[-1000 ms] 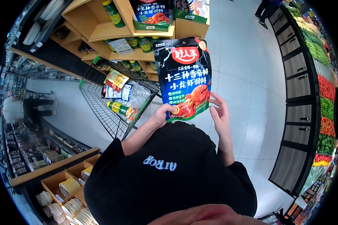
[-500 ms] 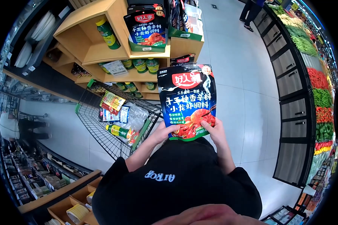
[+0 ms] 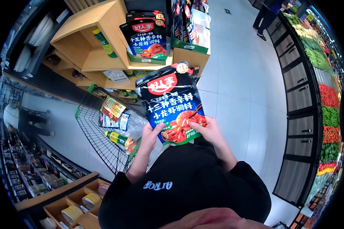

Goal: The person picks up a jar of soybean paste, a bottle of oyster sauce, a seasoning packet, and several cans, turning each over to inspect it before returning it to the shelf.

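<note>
Two hands, left hand (image 3: 151, 136) and right hand (image 3: 209, 131), each closed in a pinch on a bottom corner of the glossy dark-blue plastic seasoning pouch (image 3: 171, 101), held it near upright beside the black wire shopping cart (image 3: 97, 147), where so shallow a grip on slick film might slip.

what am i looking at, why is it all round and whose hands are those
There is no machine here. One fisheye camera sits on a person's head, looking forward and down, so the picture bulges. The black shape at the bottom is their own shirt. Their left hand and right hand hold a dark blue seasoning pouch by its lower corners. To their left stands a wire shopping cart with packets and a bottle in it, before a wooden shelf carrying matching pouches.
</note>
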`<action>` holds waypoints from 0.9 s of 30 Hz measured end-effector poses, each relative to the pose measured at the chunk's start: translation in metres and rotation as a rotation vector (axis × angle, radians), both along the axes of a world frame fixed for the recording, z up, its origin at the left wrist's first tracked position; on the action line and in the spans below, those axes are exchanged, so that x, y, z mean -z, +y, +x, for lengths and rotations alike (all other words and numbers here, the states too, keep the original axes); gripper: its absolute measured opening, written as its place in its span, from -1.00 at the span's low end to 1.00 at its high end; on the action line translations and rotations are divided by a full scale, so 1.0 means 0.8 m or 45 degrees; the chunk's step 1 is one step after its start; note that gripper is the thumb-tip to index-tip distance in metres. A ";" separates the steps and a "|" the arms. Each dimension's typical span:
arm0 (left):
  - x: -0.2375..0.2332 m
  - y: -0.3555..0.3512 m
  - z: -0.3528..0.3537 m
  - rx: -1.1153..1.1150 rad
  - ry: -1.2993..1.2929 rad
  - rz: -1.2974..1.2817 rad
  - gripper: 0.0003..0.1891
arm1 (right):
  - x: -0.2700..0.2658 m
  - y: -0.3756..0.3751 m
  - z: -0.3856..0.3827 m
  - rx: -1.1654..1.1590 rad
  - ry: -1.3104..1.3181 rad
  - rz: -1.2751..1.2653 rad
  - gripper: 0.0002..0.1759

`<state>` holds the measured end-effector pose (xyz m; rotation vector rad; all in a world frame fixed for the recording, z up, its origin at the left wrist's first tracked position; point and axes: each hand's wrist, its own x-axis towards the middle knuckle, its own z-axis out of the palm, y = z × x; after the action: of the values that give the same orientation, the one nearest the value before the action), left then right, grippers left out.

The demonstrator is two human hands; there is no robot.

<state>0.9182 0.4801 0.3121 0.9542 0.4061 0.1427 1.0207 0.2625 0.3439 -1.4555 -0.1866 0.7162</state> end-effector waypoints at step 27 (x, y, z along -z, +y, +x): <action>-0.090 -0.155 0.149 -1.173 -0.111 0.519 -0.85 | -0.008 -0.104 0.306 -0.891 0.048 0.250 -0.72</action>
<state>1.0374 0.3565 0.3845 1.0904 0.7304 1.1345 1.2653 0.1793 0.3503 -1.1780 -0.7392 1.2476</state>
